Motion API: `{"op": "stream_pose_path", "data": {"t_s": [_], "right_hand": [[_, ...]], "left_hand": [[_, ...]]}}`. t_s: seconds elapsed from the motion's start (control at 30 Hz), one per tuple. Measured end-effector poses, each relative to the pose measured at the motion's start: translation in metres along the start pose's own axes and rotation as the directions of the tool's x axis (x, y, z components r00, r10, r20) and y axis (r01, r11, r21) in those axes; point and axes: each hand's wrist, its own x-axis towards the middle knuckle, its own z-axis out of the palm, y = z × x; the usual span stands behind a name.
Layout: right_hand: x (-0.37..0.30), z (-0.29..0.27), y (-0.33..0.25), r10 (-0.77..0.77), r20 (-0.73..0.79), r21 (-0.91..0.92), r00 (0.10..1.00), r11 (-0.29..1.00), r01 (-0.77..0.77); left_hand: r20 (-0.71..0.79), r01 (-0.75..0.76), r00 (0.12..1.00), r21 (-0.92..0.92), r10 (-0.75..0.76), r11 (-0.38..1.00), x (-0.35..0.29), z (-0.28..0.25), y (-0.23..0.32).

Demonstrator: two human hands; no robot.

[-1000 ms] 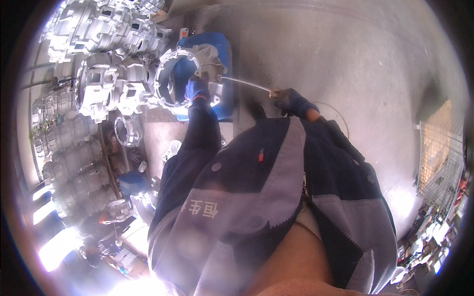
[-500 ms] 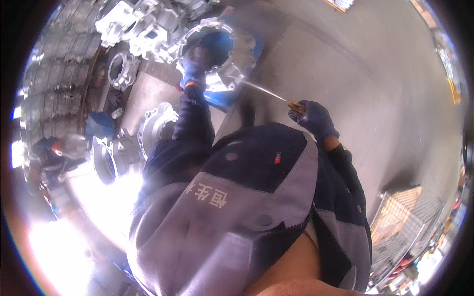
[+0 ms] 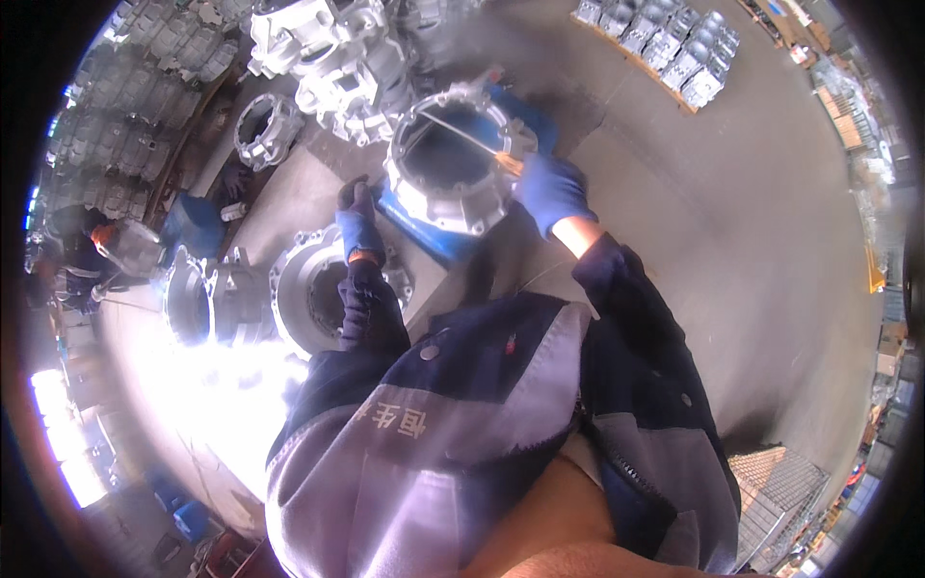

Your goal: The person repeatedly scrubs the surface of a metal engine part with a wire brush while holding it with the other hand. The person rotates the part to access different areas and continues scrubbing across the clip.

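A round silver cast-metal housing with a wide opening and a bolt-holed rim rests on a blue support. My right hand, in a blue glove, is closed round the wooden handle of a long thin metal file. The file's shaft lies across the housing's opening, pointing up and left. My left hand, gloved in blue with dark fingertips, is just left of the housing and apart from it. Its fingers look slightly spread, with nothing visible in them. A second housing stands below it, partly behind my left forearm.
More housings stand at the left, and a pile of castings rises at the far side. A single ring-shaped casting lies near stacked castings. A co-worker's orange cuff shows at far left. A loaded pallet and wire cage lie right.
My left hand has let go of the housing and drawn back left. My right hand has moved up and in, bringing the file over the opening. The view has shifted.
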Motion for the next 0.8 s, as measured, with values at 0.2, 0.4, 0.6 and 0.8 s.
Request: {"op": "stream_pose_path", "data": {"t_s": [0.2, 0.4, 0.6, 0.8], "right_hand": [[-0.036, -0.036, 0.058, 0.302, -0.006, 0.004, 0.953, 0.953, -0.302], [-0.15, -0.054, 0.095, 0.395, 0.26, 0.499, 0.881, 0.726, -0.473], [-0.236, -0.04, 0.126, 0.374, 0.193, 0.788, 0.907, 0.492, -0.37], [-0.24, -0.007, 0.147, 0.596, 0.249, 0.955, 0.763, -0.022, -0.295]], "left_hand": [[0.414, 0.021, 0.907, -0.224, 0.076, 0.974, 0.054, 0.097, -0.029], [0.46, 0.774, 0.605, -0.147, -0.65, 0.616, 0.113, 0.226, -0.095], [0.447, 0.664, 0.738, -0.352, -0.505, 0.66, 0.116, 0.268, -0.079], [0.628, 0.603, 0.7, -0.266, -0.339, 0.752, 0.046, 0.233, 0.026]]}}
